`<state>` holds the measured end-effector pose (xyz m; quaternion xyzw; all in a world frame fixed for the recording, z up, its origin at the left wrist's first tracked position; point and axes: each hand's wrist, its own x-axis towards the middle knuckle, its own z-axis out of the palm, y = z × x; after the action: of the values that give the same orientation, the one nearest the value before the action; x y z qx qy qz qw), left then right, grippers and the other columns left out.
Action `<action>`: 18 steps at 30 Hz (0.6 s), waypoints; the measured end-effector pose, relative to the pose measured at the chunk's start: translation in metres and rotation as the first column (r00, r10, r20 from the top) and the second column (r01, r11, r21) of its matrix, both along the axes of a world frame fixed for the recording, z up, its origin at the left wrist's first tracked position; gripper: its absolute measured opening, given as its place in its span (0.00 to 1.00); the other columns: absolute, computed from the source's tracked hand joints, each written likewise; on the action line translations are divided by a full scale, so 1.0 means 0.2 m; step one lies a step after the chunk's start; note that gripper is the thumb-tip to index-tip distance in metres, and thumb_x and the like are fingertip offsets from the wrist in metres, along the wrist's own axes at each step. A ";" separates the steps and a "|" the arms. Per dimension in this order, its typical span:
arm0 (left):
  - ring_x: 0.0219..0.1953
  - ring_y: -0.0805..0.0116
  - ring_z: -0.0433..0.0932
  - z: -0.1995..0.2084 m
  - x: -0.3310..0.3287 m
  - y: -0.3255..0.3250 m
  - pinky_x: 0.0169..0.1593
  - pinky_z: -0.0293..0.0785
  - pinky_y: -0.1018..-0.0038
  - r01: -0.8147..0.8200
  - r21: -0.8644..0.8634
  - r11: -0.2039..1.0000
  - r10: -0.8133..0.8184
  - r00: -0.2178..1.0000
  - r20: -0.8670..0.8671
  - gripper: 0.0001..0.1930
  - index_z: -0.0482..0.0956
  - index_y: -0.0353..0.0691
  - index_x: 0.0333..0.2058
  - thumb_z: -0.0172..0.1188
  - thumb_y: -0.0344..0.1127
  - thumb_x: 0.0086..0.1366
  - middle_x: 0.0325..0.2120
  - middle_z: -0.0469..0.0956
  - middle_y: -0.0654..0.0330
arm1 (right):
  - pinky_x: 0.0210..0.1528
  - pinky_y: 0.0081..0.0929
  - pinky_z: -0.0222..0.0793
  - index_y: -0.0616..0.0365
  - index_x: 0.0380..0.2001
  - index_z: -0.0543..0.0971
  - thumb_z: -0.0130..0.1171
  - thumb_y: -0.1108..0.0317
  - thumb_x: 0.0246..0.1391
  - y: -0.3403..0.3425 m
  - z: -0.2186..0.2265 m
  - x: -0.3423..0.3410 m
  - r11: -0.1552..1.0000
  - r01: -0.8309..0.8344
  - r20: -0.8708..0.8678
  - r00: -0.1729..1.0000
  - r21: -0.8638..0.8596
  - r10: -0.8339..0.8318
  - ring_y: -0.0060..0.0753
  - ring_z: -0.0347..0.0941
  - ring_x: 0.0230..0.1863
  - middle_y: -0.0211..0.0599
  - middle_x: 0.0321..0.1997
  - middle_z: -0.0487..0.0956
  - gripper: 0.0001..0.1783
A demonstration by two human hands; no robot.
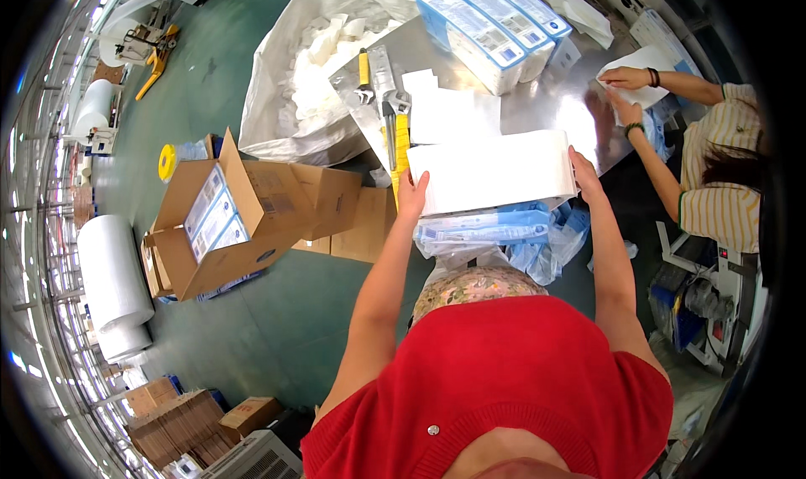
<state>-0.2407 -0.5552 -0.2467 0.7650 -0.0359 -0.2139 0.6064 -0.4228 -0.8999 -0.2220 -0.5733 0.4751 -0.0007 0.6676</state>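
A long white stack of soft sheets (pixel 495 172) lies across the near edge of a shiny metal table, between my two hands. My left hand (pixel 412 195) grips its left end, thumb on top. At the right end, my right hand (pixel 585 175) holds the stack's side, its fingers partly hidden. Just below the stack are blue and white plastic bags (pixel 487 227), crumpled toward the right. Beyond it, flat white sheets (pixel 457 114) rest on the metal. To their left lie an adjustable wrench with a yellow handle (pixel 363 69) and a metal ruler (pixel 383 72).
Blue and white packs (pixel 495 30) stand at the table's far side. A large white sack (pixel 269 84) of white scraps sits left of it. An open carton (pixel 206 219) with packs is at the left. On the right, a co-worker's hands (pixel 625 88) handle a white sheet.
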 end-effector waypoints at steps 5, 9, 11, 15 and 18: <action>0.45 0.66 0.69 -0.08 0.04 -0.03 0.49 0.66 0.72 0.176 0.083 0.981 -0.172 0.984 -0.048 0.28 0.60 0.33 0.52 0.56 0.41 0.58 0.47 0.68 0.53 | 0.37 0.28 0.63 0.55 0.48 0.69 0.46 0.41 0.51 -0.04 -0.06 -0.01 0.999 -0.030 -0.004 1.000 -0.035 0.030 0.27 0.68 0.38 0.34 0.42 0.73 0.31; 0.42 0.65 0.72 0.04 0.09 -0.04 0.43 0.70 0.72 0.093 0.125 0.988 -0.080 0.991 -0.106 0.29 0.60 0.32 0.51 0.57 0.44 0.57 0.44 0.70 0.53 | 0.33 0.25 0.66 0.60 0.39 0.74 0.50 0.46 0.51 -0.10 -0.02 -0.05 0.998 -0.002 -0.033 0.999 -0.065 0.000 0.26 0.70 0.32 0.33 0.34 0.73 0.26; 0.44 0.65 0.70 0.06 0.07 -0.03 0.45 0.68 0.72 0.147 0.197 0.969 -0.141 0.989 -0.043 0.29 0.59 0.31 0.52 0.57 0.43 0.57 0.46 0.68 0.53 | 0.31 0.22 0.67 0.63 0.36 0.76 0.55 0.54 0.50 -0.11 0.02 -0.06 0.996 0.000 -0.015 1.000 -0.085 -0.001 0.24 0.71 0.29 0.34 0.30 0.75 0.20; 0.46 0.64 0.69 -0.06 0.06 -0.02 0.47 0.67 0.72 0.164 0.099 0.982 -0.165 0.986 0.007 0.30 0.57 0.31 0.53 0.56 0.42 0.58 0.47 0.67 0.53 | 0.27 0.21 0.68 0.63 0.31 0.78 0.58 0.60 0.46 -0.14 -0.02 -0.06 0.984 -0.077 0.009 0.997 -0.160 0.079 0.23 0.71 0.24 0.33 0.26 0.77 0.15; 0.47 0.64 0.68 -0.08 0.06 -0.04 0.48 0.67 0.71 0.148 0.103 0.984 -0.154 0.986 0.059 0.30 0.56 0.32 0.54 0.55 0.42 0.59 0.48 0.66 0.53 | 0.26 0.21 0.67 0.66 0.28 0.79 0.60 0.63 0.42 -0.14 -0.04 -0.06 0.976 -0.019 0.040 0.999 -0.215 0.028 0.24 0.72 0.23 0.37 0.23 0.78 0.15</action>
<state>-0.2296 -0.5629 -0.2633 0.7958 -0.1036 -0.2351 0.5483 -0.4355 -0.9275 -0.2308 -0.6476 0.4510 -0.0563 0.6116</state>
